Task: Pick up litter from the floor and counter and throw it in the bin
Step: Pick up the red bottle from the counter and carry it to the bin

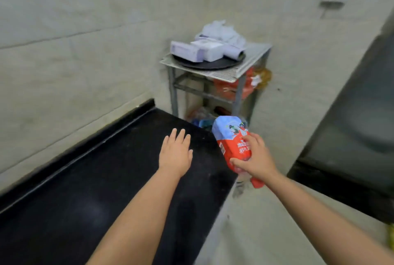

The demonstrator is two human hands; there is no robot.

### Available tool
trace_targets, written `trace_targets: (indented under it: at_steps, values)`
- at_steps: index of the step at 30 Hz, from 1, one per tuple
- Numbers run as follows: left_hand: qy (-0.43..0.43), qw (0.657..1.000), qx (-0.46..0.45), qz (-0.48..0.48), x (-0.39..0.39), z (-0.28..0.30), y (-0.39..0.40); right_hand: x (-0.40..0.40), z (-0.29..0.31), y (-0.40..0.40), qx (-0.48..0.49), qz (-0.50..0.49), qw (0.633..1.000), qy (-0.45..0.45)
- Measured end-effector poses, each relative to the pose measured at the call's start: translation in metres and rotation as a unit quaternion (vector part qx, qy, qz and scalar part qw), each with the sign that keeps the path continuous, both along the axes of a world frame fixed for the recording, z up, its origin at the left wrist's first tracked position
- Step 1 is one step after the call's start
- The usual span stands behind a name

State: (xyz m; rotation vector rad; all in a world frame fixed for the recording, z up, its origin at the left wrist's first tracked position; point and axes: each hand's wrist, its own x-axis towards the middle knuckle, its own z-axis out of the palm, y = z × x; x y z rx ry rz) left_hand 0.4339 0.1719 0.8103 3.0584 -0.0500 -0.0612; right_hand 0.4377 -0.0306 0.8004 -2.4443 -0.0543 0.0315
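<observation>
While our left hand [175, 153] hovers flat over the glossy black stone counter [85, 190], our right hand [255, 158] grips a crinkled red and pale-blue plastic packet [231, 138].

We hold the left hand palm down, fingers straight and slightly spread, touching nothing we can make out; the right hand's thumb and fingers pinch the packet's red lower half just past the counter's far right corner, above the pale floor, with the blue end tilted away from us. We count two bare forearms, one packet and one grey metal rack [215, 85] standing in the corner of the tiled walls. On its slatted top shelf rests one round black tray [210, 64] carrying about three white, blocky wrapped packs and a crumpled white plastic bag [219, 30]; blurred red and orange wrappers fill the shelves below.
</observation>
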Motion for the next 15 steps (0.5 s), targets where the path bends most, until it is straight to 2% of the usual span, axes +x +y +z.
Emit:
trace_targets:
  at_steps: [4, 9, 15]
  values:
    - [-0.026, 0.990, -0.018, -0.140, 0.026, 0.010, -0.180, -0.033, 0.001, -0.178, 0.006, -0.145, 0.989, 0.002]
    - [-0.044, 0.952, -0.033, -0.302, 0.021, 0.013, -0.410, -0.097, 0.002, -0.381, -0.007, -0.295, 0.955, -0.014]
    - [-0.051, 0.899, -0.048, -0.433, 0.006, 0.010, -0.624, -0.145, -0.004, -0.562, -0.023, -0.422, 0.906, -0.019]
